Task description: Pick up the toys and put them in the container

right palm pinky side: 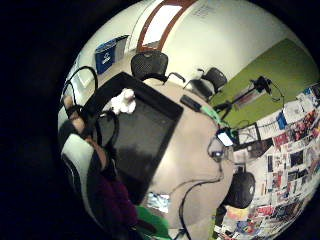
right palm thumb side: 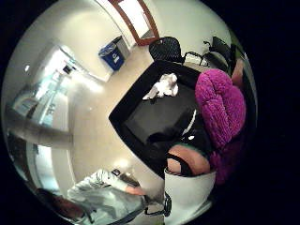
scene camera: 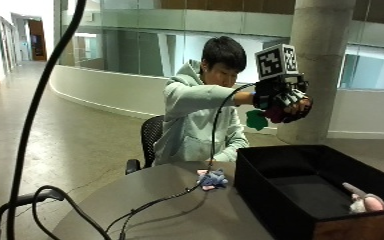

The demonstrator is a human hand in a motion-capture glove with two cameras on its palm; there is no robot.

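purple plush toy [scene camera: 280, 114] is being gripped in the right hand [scene camera: 282, 100], fingers curling round it, hanging high above the black container's [scene camera: 272, 200] near-person edge; the open interior is lying directly below.

Round grey table [scene camera: 172, 205], pale top. On it, a large black open-topped container [scene camera: 272, 200] toward the far right side, walls upright, base flat on the surface. Just beside the container's left wall, a small blue-and-pink plush toy [scene camera: 211, 179] on the bare tabletop, apart from the box. A black cable [scene camera: 153, 202] across the surface from the near left edge toward the toy. In the little finger side palm view, a bare stretch of tabletop [right palm pinky side: 195, 150] beside the container [right palm pinky side: 142, 140].
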